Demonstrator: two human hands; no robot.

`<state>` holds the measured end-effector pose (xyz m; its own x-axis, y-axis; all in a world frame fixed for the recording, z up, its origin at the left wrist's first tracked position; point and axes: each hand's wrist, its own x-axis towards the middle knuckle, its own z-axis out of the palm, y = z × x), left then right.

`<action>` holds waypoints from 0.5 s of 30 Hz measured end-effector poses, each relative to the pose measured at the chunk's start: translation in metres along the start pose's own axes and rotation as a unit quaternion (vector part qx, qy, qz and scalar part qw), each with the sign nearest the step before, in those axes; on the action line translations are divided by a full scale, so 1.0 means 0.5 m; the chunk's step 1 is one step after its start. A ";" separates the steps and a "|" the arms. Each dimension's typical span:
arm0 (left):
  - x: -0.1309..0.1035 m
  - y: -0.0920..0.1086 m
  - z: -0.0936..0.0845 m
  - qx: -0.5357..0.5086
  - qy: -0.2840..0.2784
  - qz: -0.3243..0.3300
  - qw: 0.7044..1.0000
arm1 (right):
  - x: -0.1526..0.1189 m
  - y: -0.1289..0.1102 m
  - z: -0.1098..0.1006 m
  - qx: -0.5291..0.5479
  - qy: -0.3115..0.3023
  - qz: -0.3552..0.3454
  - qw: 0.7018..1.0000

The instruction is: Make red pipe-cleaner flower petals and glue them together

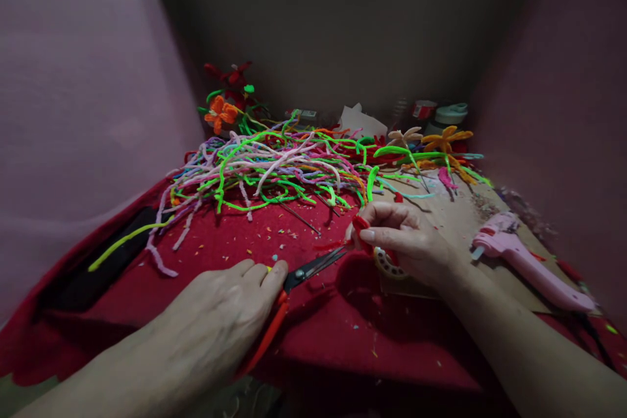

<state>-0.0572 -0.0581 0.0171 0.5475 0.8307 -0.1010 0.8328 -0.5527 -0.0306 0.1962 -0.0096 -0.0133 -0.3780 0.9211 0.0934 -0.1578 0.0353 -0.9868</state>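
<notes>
My left hand (pixel 235 307) is closed around the orange handles of a pair of scissors (pixel 313 268), whose dark blades point right and a little away from me. The blade tips reach close to my right hand (pixel 404 235). Between thumb and fingers, that hand pinches a red pipe cleaner piece (pixel 362 233), bent into a loop. A thin red strand shows just by the blade tips. I cannot tell whether the blades touch the red piece. Beneath my right hand, a cream ring with dark holes (pixel 388 263) is partly hidden.
A heap of coloured pipe cleaners (pixel 274 163) spreads across the red cloth (pixel 313 339). At right, a pink glue gun (pixel 529 261) lies on a cardboard sheet (pixel 450 209). An orange pipe cleaner flower (pixel 221 114) stands back left. A dark case (pixel 98 261) lies at left.
</notes>
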 end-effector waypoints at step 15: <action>0.007 0.004 -0.003 0.030 -0.011 -0.017 0.999 | 0.001 0.003 -0.002 0.005 -0.014 0.011 1.000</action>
<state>-0.0533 -0.0562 0.0183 0.5164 0.8479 -0.1202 0.8442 -0.5276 -0.0948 0.1969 -0.0088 -0.0151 -0.4061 0.9107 0.0749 -0.1582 0.0107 -0.9873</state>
